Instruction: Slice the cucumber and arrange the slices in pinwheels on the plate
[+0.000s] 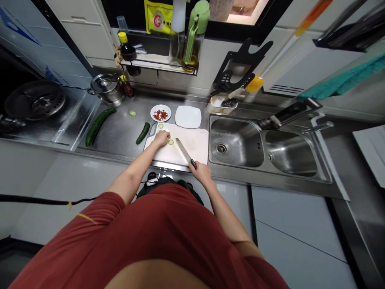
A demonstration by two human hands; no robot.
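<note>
My right hand point(201, 173) is wrapped round the black handle of a kitchen knife point(184, 151), whose blade points up and left over the white cutting board point(197, 140). On the board's left part, my left hand point(162, 137) has its fingers curled together; whatever they hold, if anything, is hidden. Just right of those fingertips lies a cucumber slice point(171, 142), and another slice point(160, 126) is near the board's far edge. A short piece of cucumber point(142, 133) rests on the steel counter left of the board. Farther left is a long whole cucumber point(98, 126).
Behind the board stand a plate of chopped red pieces point(161, 113) and a white square plate point(188, 117). A cucumber end point(132, 113) lies on the counter. To the right is a double sink point(237, 161); a lidded pot point(107, 89) and a pan point(34, 99) are at left.
</note>
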